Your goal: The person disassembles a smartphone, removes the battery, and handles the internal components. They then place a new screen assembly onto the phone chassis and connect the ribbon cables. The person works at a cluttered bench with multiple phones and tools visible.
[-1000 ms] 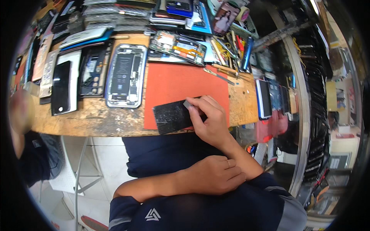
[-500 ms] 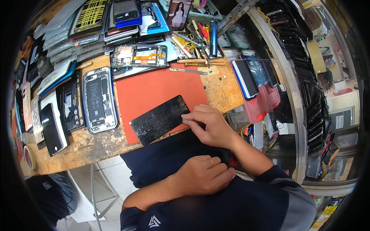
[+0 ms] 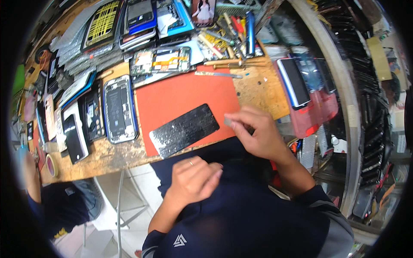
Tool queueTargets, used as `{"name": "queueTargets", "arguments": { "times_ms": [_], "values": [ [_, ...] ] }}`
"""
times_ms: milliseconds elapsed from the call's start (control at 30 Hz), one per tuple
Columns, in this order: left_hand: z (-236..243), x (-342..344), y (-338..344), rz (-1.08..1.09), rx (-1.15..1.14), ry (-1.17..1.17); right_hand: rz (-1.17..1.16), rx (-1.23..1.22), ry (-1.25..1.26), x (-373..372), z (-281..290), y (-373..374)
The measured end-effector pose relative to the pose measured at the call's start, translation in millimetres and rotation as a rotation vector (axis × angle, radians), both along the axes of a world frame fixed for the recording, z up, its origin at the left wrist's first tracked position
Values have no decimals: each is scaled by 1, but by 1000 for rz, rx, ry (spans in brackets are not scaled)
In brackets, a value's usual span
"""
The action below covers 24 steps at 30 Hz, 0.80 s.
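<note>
A black phone screen panel (image 3: 185, 130) lies slanted on the orange-red mat (image 3: 170, 96), its glossy face speckled with residue. Just off its right end, my right hand (image 3: 254, 131) pinches a small flat grey piece, perhaps a blade (image 3: 227, 122), between thumb and fingers, apart from the panel. My left hand (image 3: 193, 181), with a ring on one finger, hovers in front of the table edge, below the panel. Its fingers are curled in, and nothing shows in them.
An opened phone (image 3: 117, 109) lies left of the mat. Behind it are an exposed phone board (image 3: 161, 61) and stacked phones. Hand tools (image 3: 232, 36) crowd the back right, near pink-cased phones (image 3: 294, 81). At far left, another person's blurred hand (image 3: 29, 167) and a tape roll (image 3: 51, 165).
My right hand has drawn away from the panel's end to the right, still pinching the grey piece. My left hand has shifted left and turned. Another person's arm has appeared at far left.
</note>
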State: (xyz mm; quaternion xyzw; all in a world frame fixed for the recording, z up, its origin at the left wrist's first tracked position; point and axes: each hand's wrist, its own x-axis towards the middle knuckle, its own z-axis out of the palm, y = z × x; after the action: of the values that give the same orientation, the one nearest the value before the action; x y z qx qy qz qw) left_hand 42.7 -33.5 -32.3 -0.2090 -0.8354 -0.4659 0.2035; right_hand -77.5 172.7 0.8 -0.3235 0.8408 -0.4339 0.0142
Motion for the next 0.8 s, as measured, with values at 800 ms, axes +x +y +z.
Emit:
{"name": "queueTargets", "arguments": {
  "times_ms": [800],
  "values": [
    [7, 26, -22, 557, -238, -124, 146, -239, 108, -22, -44, -71]
  ]
}}
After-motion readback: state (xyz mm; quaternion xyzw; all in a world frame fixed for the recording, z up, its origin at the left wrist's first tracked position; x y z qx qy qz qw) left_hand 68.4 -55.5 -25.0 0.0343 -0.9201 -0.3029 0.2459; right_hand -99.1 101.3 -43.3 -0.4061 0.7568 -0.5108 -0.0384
